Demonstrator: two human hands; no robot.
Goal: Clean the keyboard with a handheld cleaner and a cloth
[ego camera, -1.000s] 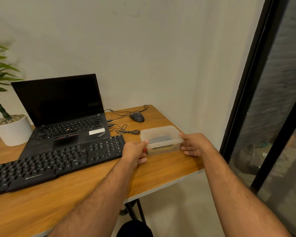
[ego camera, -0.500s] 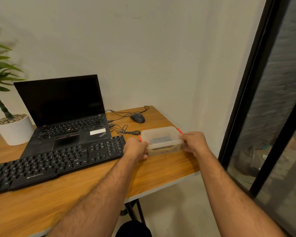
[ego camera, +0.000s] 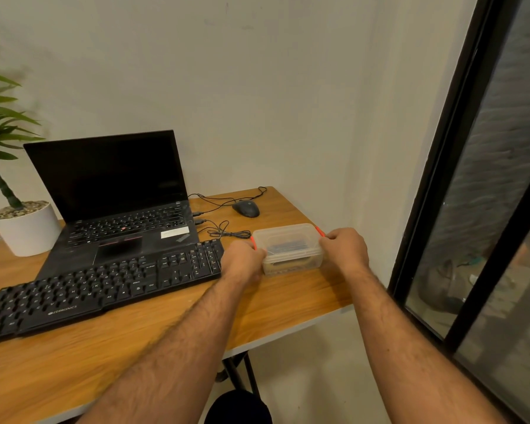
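Clear lidded box point(ego camera: 288, 249) sits on counter point(ego camera: 166, 341), just right of the keyboard point(ego camera: 104, 286). Left hand point(ego camera: 242, 261) and right hand point(ego camera: 344, 249) each curl onto an orange latch point(ego camera: 319, 231) at opposite ends, likely to unclip the lid. Contents blurred through the plastic; presumably the cleaning gear. Keyboard untouched.

Black keyboard point(ego camera: 98, 289) lies flat along the tabletop's front-left edge; lidded clear box point(ego camera: 288, 249) with orange clips sits just right of it, near the right edge
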